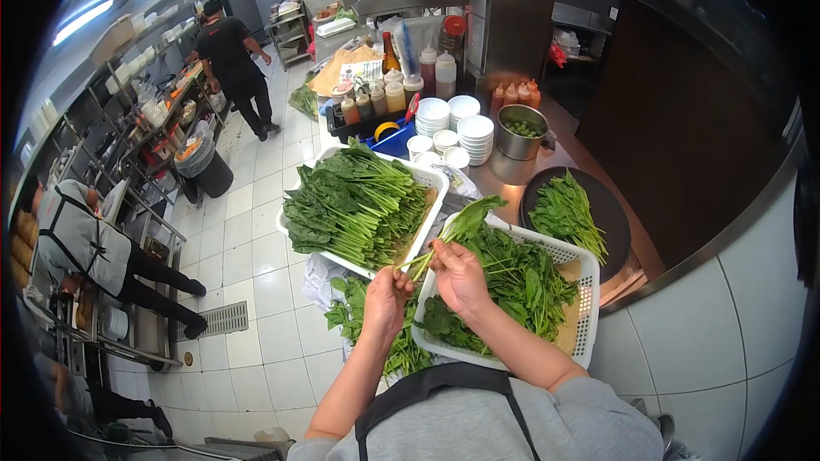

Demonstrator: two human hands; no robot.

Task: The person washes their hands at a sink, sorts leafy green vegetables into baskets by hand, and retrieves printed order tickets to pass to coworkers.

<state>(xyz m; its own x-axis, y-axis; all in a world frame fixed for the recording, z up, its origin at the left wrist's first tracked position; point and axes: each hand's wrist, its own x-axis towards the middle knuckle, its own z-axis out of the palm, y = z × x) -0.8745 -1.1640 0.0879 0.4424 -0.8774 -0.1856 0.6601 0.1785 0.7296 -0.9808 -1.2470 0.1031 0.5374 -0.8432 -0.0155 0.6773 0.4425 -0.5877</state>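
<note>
Both hands are closed on one leafy green stalk point(468, 218), whose leaf points up and away from me. My right hand point(459, 275) grips the stem below the leaf, while my left hand point(389, 299) pinches near its lower end. Under my right hand is a white perforated basket point(586, 324) of loose leafy greens point(521, 273). A second white basket point(438, 196), beyond my left hand, holds greens point(354, 205) laid with stems together. More loose greens point(346, 316) lie below my left hand, partly hidden by my arm.
A bunch of greens point(564, 218) rests on a round black tray point(617, 222) at right. Behind stand white bowls point(476, 138), a metal pot point(521, 143) of small green fruit and sauce bottles point(445, 75). Co-workers point(231, 60) point(90, 243) are at left, near a bin point(212, 172).
</note>
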